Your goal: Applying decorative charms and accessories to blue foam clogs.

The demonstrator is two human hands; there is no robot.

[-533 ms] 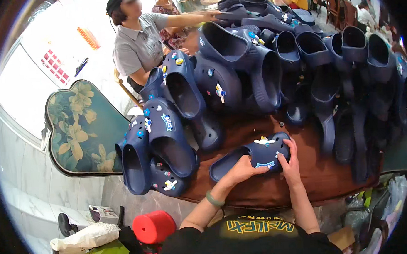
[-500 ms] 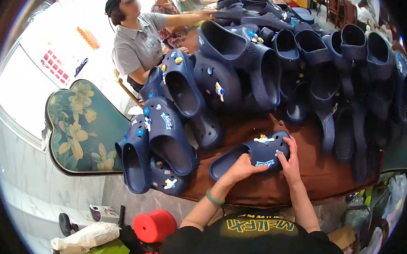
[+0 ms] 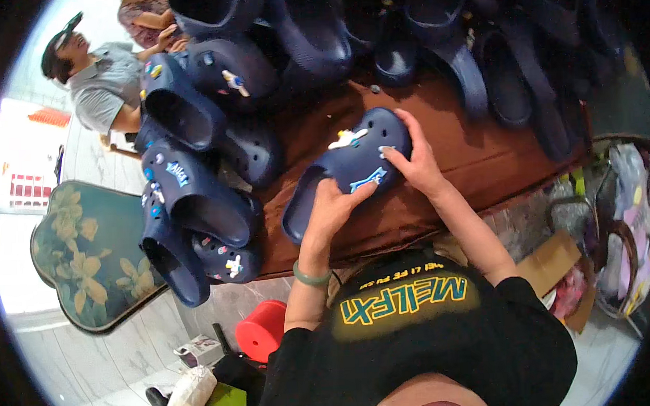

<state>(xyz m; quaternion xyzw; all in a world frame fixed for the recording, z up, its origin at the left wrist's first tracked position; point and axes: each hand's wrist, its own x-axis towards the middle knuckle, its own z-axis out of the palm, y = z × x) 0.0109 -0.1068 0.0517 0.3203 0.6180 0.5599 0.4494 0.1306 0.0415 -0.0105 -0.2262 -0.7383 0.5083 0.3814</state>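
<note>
Clog in hand: I work on one dark blue clog (image 3: 342, 173), lying sole-down on the brown table (image 3: 476, 167), toe pointing up and to my right, heel opening toward my left.

Left hand: my left hand (image 3: 334, 208) is closed on the clog's near side, thumb pressed on the upper just beside a blue charm (image 3: 368, 178). A green band (image 3: 310, 278) sits on that wrist.

Right hand: my right hand (image 3: 417, 163) curls round the toe end, fingers gripping its edge beside a small pale charm (image 3: 386, 151).

Done on this clog: a white charm (image 3: 347, 137) is seated near the toe, the blue one lower down and the small pale one at the toe edge. So I judge the decorating well under way; most holes of the upper look bare, though they are too dark to count.

Done elsewhere: the stacked clogs at my left (image 3: 194, 201) carry several coloured charms, so I take them for finished.

Left to do: the heap of dark clogs at the far side (image 3: 434, 38) shows hardly any charms; I judge these wait their turn.

Loose bits: a small grey piece (image 3: 375, 88) lies on the table beyond the clog; I cannot tell what it is.

Nearby: another person in a grey shirt (image 3: 106, 89) sits at the far left; a green cushion with pale flowers (image 3: 81, 257) and a red tub (image 3: 262, 330) lie below the table edge.
</note>
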